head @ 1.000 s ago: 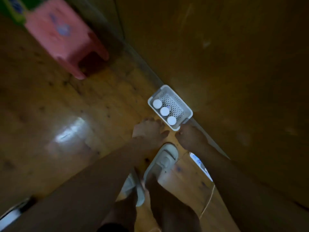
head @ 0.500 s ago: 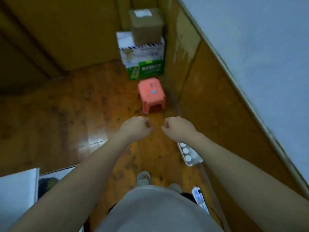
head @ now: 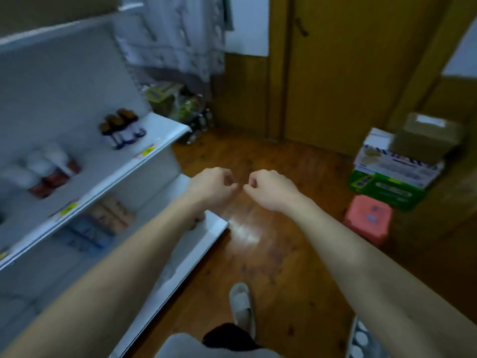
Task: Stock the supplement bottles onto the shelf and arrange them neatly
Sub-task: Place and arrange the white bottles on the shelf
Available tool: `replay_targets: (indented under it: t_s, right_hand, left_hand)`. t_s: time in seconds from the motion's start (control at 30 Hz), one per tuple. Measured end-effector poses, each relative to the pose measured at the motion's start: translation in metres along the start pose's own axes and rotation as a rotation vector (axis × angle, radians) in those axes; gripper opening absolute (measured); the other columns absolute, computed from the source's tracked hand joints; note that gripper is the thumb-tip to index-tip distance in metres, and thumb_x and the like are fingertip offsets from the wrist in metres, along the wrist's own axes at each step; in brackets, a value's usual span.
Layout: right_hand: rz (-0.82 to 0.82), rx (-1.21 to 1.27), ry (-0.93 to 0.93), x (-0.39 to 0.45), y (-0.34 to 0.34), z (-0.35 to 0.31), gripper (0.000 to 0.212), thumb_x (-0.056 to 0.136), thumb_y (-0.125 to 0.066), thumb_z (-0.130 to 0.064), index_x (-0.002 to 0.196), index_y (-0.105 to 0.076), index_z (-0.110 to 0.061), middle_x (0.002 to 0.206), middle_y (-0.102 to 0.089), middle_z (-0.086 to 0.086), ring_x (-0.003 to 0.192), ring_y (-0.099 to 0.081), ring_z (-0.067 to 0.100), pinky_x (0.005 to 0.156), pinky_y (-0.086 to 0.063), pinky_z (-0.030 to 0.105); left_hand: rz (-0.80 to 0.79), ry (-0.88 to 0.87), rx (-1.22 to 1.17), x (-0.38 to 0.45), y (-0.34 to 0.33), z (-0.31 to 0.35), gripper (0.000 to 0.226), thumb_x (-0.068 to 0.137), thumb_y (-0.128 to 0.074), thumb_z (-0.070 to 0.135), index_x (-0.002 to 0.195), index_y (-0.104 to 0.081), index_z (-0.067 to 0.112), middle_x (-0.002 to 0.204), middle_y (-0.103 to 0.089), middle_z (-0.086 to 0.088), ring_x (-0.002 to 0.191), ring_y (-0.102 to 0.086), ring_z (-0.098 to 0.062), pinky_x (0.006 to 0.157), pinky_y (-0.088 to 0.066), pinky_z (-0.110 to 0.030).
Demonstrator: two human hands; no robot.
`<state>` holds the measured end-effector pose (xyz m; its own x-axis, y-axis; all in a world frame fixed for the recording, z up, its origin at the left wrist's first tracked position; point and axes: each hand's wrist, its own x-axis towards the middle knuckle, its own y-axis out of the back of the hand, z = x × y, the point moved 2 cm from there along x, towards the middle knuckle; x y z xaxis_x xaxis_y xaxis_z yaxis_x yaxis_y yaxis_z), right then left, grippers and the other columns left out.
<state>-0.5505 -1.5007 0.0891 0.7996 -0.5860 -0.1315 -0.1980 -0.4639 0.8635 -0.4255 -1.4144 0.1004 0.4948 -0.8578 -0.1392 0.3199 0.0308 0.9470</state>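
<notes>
A white shelf unit (head: 152,153) stands on the left. On its upper board stand dark bottles with brown caps (head: 121,127) and, further left, blurred white-capped bottles with red labels (head: 49,169). My left hand (head: 210,188) and my right hand (head: 271,189) are held out side by side above the floor, right of the shelf, fingers curled and holding nothing. At the bottom right edge the white basket (head: 351,332) shows only a corner, with white bottle caps (head: 361,337) in it.
Flat packages (head: 111,215) lie on a lower shelf board. A pink stool (head: 367,218) and stacked cardboard boxes (head: 397,171) sit at the right by a wooden door (head: 335,73). Bags and small bottles (head: 191,109) crowd the far corner. My slippered foot (head: 241,306) stands on the wooden floor.
The view has swung up and left from the basket on the floor to the shelf. Both hands left the basket and stay curled and without a bottle in front of me.
</notes>
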Motion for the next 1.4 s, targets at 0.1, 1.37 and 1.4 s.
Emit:
replay_targets:
  t_s: [0.1,1.37,1.4]
  right_hand:
    - [-0.035,-0.066,0.141,-0.004,-0.005,-0.059,0.022,0.099,-0.046,-0.038,0.088,-0.057,-0.022,0.083,-0.059,-0.001,0.082,-0.059,0.027,0.065,-0.041,0.032]
    - [-0.392,-0.225,0.846,-0.079,-0.351,-0.617,0.027,0.094,-0.049,-0.035,0.073,-0.052,-0.018,0.083,-0.063,0.007,0.086,-0.060,0.034,0.064,-0.039,0.034]
    - [-0.407,-0.224,0.840,-0.075,-0.358,-0.618,0.027,0.095,-0.049,-0.034,0.073,-0.053,-0.018,0.082,-0.063,0.006,0.085,-0.060,0.033,0.064,-0.042,0.035]
  left_hand:
    - [0.071,0.118,0.008,-0.040,0.035,-0.037,0.019,0.096,-0.056,0.040,0.098,-0.066,0.024,0.100,-0.068,0.001,0.091,-0.062,-0.021,0.074,-0.050,-0.034]
    - [0.630,0.914,-0.292,-0.479,0.080,-0.531,0.009,0.091,-0.058,0.031,0.087,-0.065,0.029,0.079,-0.062,0.010,0.086,-0.063,-0.021,0.068,-0.043,-0.031]
    - [0.649,0.925,-0.323,-0.477,0.076,-0.537,0.009,0.091,-0.058,0.031,0.085,-0.064,0.030,0.078,-0.063,0.009,0.084,-0.063,-0.021,0.069,-0.047,-0.032]
